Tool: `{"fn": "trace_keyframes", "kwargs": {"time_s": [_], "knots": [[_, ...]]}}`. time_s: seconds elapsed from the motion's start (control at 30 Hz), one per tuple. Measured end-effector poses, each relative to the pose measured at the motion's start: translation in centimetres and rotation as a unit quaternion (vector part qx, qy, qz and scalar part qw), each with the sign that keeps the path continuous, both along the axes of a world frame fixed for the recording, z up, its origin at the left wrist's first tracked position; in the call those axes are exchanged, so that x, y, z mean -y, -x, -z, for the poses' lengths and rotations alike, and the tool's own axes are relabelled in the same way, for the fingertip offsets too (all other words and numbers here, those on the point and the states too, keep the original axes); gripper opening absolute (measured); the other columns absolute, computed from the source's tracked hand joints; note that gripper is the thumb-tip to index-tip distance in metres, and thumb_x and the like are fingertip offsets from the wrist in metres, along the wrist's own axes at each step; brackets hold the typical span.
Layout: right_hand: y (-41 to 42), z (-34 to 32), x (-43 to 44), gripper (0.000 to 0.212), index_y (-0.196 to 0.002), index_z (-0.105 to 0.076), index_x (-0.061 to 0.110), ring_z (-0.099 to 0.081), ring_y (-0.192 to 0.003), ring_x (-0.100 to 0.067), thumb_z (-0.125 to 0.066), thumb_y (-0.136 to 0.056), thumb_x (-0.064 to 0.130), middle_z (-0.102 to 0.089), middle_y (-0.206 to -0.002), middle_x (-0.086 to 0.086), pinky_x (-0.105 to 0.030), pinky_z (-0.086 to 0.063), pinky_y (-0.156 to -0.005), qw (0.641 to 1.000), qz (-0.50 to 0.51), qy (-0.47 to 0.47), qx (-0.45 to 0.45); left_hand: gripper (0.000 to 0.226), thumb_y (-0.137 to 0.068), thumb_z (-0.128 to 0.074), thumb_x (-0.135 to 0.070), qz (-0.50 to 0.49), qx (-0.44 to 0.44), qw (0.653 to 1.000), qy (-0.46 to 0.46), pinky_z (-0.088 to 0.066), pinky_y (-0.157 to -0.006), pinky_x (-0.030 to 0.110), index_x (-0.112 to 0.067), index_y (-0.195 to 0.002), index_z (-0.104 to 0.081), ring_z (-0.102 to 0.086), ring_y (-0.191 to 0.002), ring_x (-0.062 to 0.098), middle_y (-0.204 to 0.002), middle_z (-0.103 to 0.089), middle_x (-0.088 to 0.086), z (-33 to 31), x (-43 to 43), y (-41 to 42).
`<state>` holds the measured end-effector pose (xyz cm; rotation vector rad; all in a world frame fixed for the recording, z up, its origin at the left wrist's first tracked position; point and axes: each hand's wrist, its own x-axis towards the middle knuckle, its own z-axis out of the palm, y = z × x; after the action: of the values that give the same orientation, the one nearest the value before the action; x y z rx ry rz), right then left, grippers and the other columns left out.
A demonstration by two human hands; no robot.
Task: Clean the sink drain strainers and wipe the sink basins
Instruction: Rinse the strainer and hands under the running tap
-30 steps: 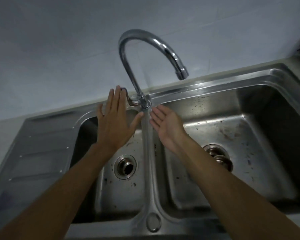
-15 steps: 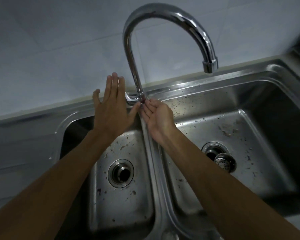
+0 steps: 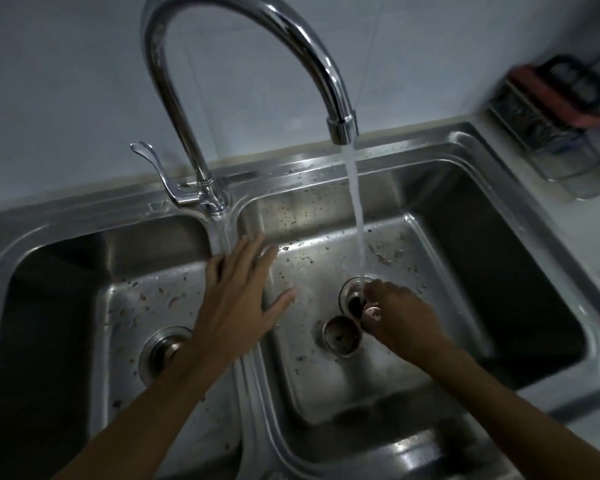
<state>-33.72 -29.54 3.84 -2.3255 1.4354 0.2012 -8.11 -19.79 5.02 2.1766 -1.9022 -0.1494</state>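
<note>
Head view, faucet: gooseneck faucet (image 3: 243,46) stands at the back of the divider (image 3: 253,375) between the two basins; spout over the right basin (image 3: 430,341), water stream (image 3: 355,209) running down to the drain opening (image 3: 352,296).
Head view, lever: faucet handle (image 3: 153,168) tilted up and to the left.
Head view, left hand: left hand (image 3: 236,303) flat, palm down, fingers spread apart, over the divider; holds nothing.
Head view, right hand: right hand (image 3: 399,317) down in the right basin at the drain, fingers curled together around a small shiny part (image 3: 373,311); grip detail blurred, cannot tell exactly what is held.
Head view, strainer: drain strainer (image 3: 342,336) out of its opening, lying on the right basin floor just beside the drain, touching or nearly touching the right hand.
Head view, left basin: left basin (image 3: 66,306) drain fitting (image 3: 163,351) partly hidden by the left wrist.
Head view, basin floors: both flecked with dark debris.
Head view, counter right: wire rack (image 3: 555,126) with a dark and red item, blurred.
</note>
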Motion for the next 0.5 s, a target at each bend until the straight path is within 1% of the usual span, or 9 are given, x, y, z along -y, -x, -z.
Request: {"fn": "trace_keyframes", "kwargs": {"time_s": [0.07, 0.1, 0.13, 0.17, 0.27, 0.33, 0.4, 0.43, 0.5], "knots": [[2.8, 2.4, 1.7, 0.09, -0.153, -0.029, 0.025, -0.051, -0.128, -0.028, -0.077, -0.081, 0.051, -0.047, -0.145, -0.007, -0.039, -0.051, -0.097, 0.992, -0.003, -0.047, -0.12, 0.078, -0.094, -0.038, -0.073, -0.013, -0.01, 1.0, 0.009, -0.025, -0.121, 0.057, -0.024, -0.154, -0.045, -0.029, -0.155, 0.026, -0.166, -0.033, 0.007, 0.7, 0.3, 0.0], [3.4, 3.5, 2.3, 0.104, -0.157, -0.02, 0.026, -0.046, -0.132, -0.032, -0.081, -0.076, 0.052, -0.039, -0.15, -0.008, -0.043, -0.05, -0.102, 0.986, -0.011, -0.076, -0.148, 0.078, -0.094, -0.037, -0.076, -0.019, -0.014, 1.0, 0.019, -0.025, -0.121, 0.057, -0.026, -0.153, -0.044, -0.028, -0.156, 0.025, -0.166, -0.033, 0.006, 1.0, 0.3, -0.3], [3.8, 4.6, 2.9, 0.113, -0.158, -0.014, 0.027, -0.044, -0.134, -0.034, -0.084, -0.073, 0.051, -0.035, -0.153, -0.009, -0.046, -0.049, -0.104, 0.983, -0.024, -0.094, -0.157, 0.079, -0.093, -0.035, -0.079, -0.022, -0.019, 0.999, 0.028, -0.024, -0.121, 0.057, -0.028, -0.152, -0.043, -0.027, -0.156, 0.023, -0.166, -0.033, 0.005, 1.3, 0.4, -0.3], [3.8, 5.6, 3.2, 0.114, -0.159, -0.013, 0.027, -0.045, -0.133, -0.035, -0.085, -0.073, 0.049, -0.034, -0.153, -0.009, -0.049, -0.049, -0.104, 0.983, -0.039, -0.099, -0.152, 0.079, -0.092, -0.033, -0.08, -0.026, -0.023, 0.999, 0.036, -0.023, -0.121, 0.055, -0.029, -0.151, -0.043, -0.026, -0.156, 0.022, -0.166, -0.032, 0.004, 1.5, 0.4, -0.3], [2.5, 7.8, 4.5, 0.097, -0.154, -0.025, 0.023, -0.054, -0.124, -0.033, -0.081, -0.078, 0.044, -0.046, -0.146, -0.01, -0.048, -0.054, -0.096, 0.99, -0.055, -0.058, -0.112, 0.077, -0.093, -0.032, -0.08, -0.073, -0.041, 0.995, 0.047, -0.021, -0.122, 0.051, -0.028, -0.148, -0.046, -0.024, -0.157, 0.018, -0.167, -0.032, 0.001, 1.7, 1.0, 0.6], [1.2, 8.5, 5.6, 0.086, -0.146, -0.034, 0.019, -0.059, -0.118, -0.032, -0.081, -0.078, 0.045, -0.053, -0.136, -0.009, -0.047, -0.056, -0.091, 0.995, -0.036, -0.053, -0.075, 0.077, -0.094, -0.034, -0.079, -0.106, -0.034, 0.993, 0.039, -0.02, -0.123, 0.051, -0.027, -0.149, -0.047, -0.023, -0.157, 0.018, -0.168, -0.03, 0.002, 1.6, 1.3, 1.3], [-0.1, 8.9, 6.4, 0.076, -0.137, -0.039, 0.016, -0.061, -0.113, -0.033, -0.079, -0.079, 0.042, -0.058, -0.127, -0.01, -0.048, -0.057, -0.088, 0.998, -0.013, -0.049, -0.036, 0.078, -0.093, -0.037, -0.078, -0.115, -0.02, 0.993, 0.033, -0.019, -0.124, 0.052, -0.025, -0.15, -0.047, -0.022, -0.158, 0.02, -0.17, -0.027, 0.003, 1.5, 1.4, 1.6], [-0.5, 9.1, 6.6, 0.072, -0.133, -0.04, 0.014, -0.062, -0.112, -0.034, -0.079, -0.079, 0.042, -0.058, -0.125, -0.011, -0.048, -0.057, -0.087, 0.999, -0.012, -0.039, -0.03, 0.079, -0.093, -0.038, -0.078, -0.115, -0.017, 0.993, 0.031, -0.019, -0.124, 0.052, -0.024, -0.15, -0.047, -0.021, -0.158, 0.021, -0.171, -0.024, 0.004, 1.5, 1.6, 1.7], [-0.8, 9.5, 6.4, 0.073, -0.132, -0.042, 0.012, -0.06, -0.113, -0.035, -0.077, -0.079, 0.048, -0.058, -0.125, -0.012, -0.048, -0.057, -0.086, 0.999, -0.029, -0.02, -0.037, 0.083, -0.093, -0.036, -0.08, -0.114, -0.009, 0.993, 0.017, -0.018, -0.125, 0.054, -0.023, -0.153, -0.043, -0.016, -0.16, 0.021, -0.173, -0.017, 0.004, 1.3, 1.7, 1.7]]}}
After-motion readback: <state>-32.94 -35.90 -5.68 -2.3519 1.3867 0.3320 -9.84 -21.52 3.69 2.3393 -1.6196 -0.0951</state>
